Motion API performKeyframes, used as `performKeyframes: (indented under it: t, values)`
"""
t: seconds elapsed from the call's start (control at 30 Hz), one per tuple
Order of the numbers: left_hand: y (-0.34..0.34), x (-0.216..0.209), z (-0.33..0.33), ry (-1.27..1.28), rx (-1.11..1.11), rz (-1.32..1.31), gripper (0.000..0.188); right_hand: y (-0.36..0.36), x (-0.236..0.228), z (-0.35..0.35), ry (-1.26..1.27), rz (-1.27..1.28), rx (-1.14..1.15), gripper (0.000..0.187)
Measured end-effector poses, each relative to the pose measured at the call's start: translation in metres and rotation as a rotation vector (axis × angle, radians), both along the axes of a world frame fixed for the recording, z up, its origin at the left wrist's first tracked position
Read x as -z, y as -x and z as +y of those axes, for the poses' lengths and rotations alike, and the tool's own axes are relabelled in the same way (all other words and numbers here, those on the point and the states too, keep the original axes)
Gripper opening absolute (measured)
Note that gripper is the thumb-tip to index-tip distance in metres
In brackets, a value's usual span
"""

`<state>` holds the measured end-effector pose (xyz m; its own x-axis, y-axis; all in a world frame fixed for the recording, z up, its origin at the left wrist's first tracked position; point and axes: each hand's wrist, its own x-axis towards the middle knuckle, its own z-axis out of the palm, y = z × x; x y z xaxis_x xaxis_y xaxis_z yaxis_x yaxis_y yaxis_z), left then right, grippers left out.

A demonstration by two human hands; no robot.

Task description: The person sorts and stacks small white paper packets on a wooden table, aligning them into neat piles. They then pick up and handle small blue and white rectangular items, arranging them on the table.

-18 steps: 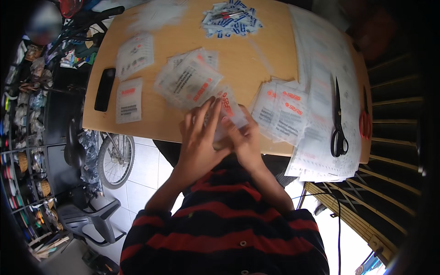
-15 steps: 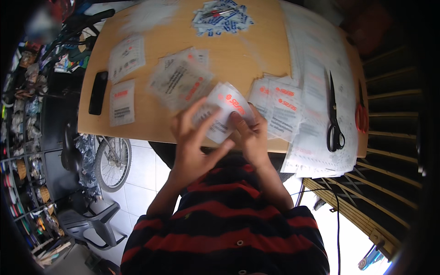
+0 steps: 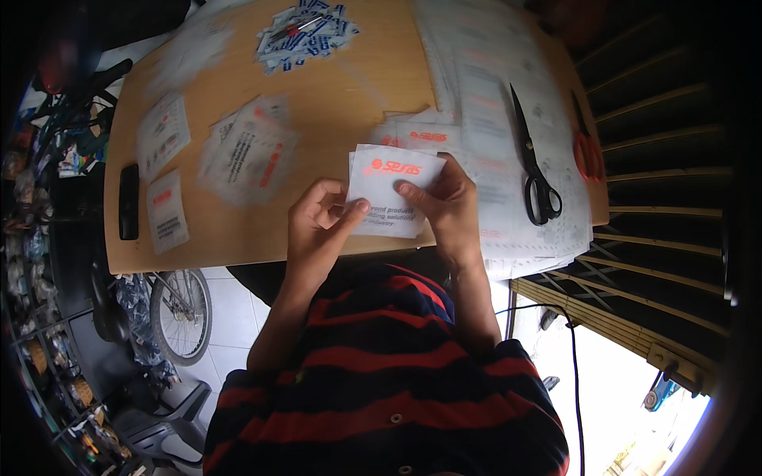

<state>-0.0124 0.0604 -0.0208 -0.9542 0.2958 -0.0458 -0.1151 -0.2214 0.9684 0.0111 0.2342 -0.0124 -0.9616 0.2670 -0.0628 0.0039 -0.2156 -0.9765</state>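
Several small white printed sheets [image 3: 389, 194] with red and grey print are held as a loose stack, upright to me, above the table's near edge. My right hand [image 3: 451, 198] grips their right side, its thumb pressed on the front. At the lower left edge, my left hand [image 3: 321, 218] pinches them with thumb and curled fingers. Similar sheets [image 3: 429, 135] lie partly hidden behind the stack. To the left, a loose pile of such sheets [image 3: 248, 151] lies fanned out, with a single sheet [image 3: 167, 213] nearer the table's left edge.
Black-handled scissors [image 3: 536, 159] lie on large printed sheets [image 3: 484, 95] at the right, near red-handled scissors [image 3: 588, 151]. A heap of blue-and-white pieces [image 3: 305, 44] sits at the back. A black phone [image 3: 128, 202] is by the left edge of the wooden table [image 3: 333, 103].
My left hand has gone from spread fingers to pinching the stack's left edge. The sheets are now straighter and more level. The whole view has shifted, with the table appearing further left.
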Motion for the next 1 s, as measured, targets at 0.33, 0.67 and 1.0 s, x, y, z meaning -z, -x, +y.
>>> performKeyframes:
  t: [0.33, 0.67, 1.0]
  values:
    - [0.06, 0.005, -0.09, 1.14, -0.126, 0.895, 0.039, 0.017, 0.016, 0.056, -1.33, 0.013, 0.326, 0.054]
    - [0.055, 0.008, -0.107, 1.225, -0.092, 0.565, 0.056, 0.01, 0.009, -0.028, -0.909, 0.114, 0.003, 0.042]
    - [-0.012, -0.022, -0.075, 0.861, -0.22, 0.618, 0.07, 0.027, 0.011, -0.088, 0.057, -0.035, -0.438, 0.023]
